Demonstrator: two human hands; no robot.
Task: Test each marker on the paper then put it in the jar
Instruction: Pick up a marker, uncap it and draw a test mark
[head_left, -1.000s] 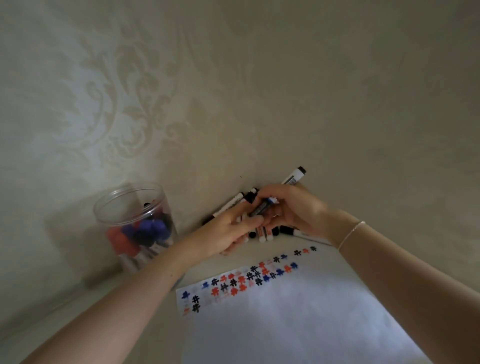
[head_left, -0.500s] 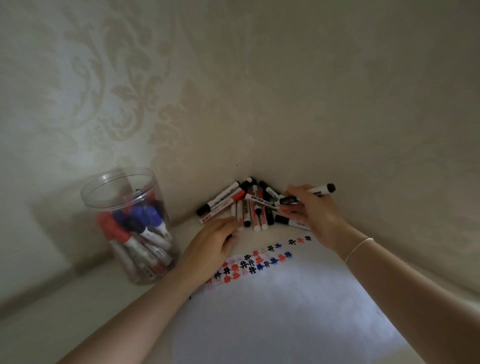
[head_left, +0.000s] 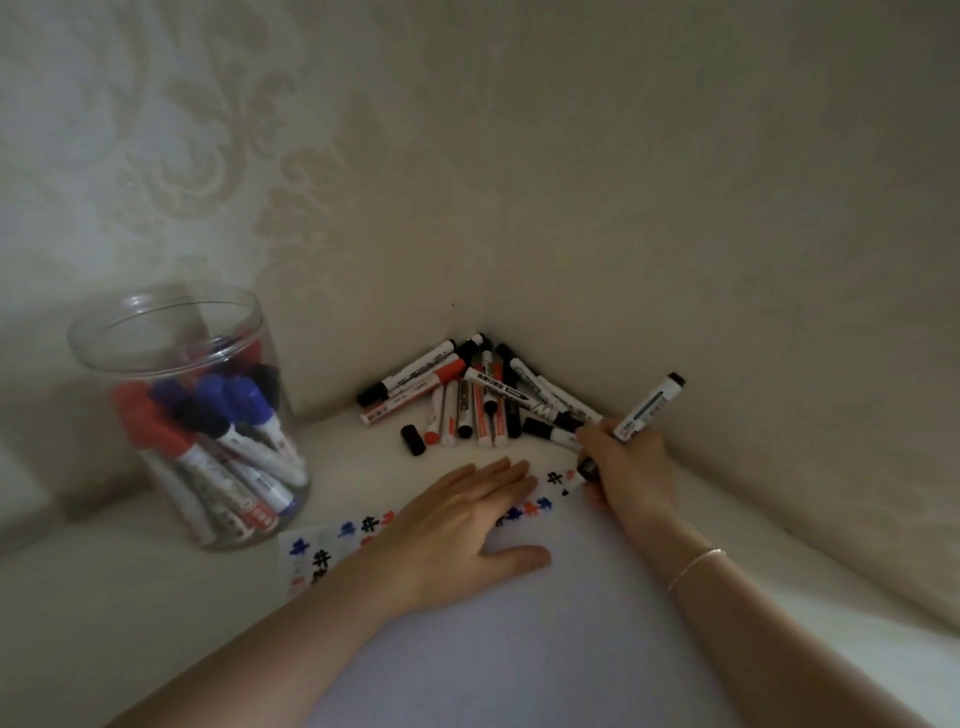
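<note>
Marker (head_left: 647, 408) gripped by right hand (head_left: 626, 465); tip hidden; left hand (head_left: 457, 525) flat on paper (head_left: 519, 649).

One head-worn wide-angle view looks forward and steeply down into the far corner of a pale worktop (head_left: 363, 467), close above it, where two walls (head_left: 675, 208) meet.

The scene is dimly lit, in a muted, greyish-beige cast. The brightest area is the white paper (head_left: 519, 649), which appears softly washed out near the bottom. A soft shadow is cast behind the clear plastic jar (head_left: 192, 415) onto the wall (head_left: 675, 182), and the corner above the pile of markers (head_left: 478, 400) is darkened. Wide-angle bending is seen toward the edges. Slight softness is noted throughout, and fine print on the markers cannot be read.
</note>
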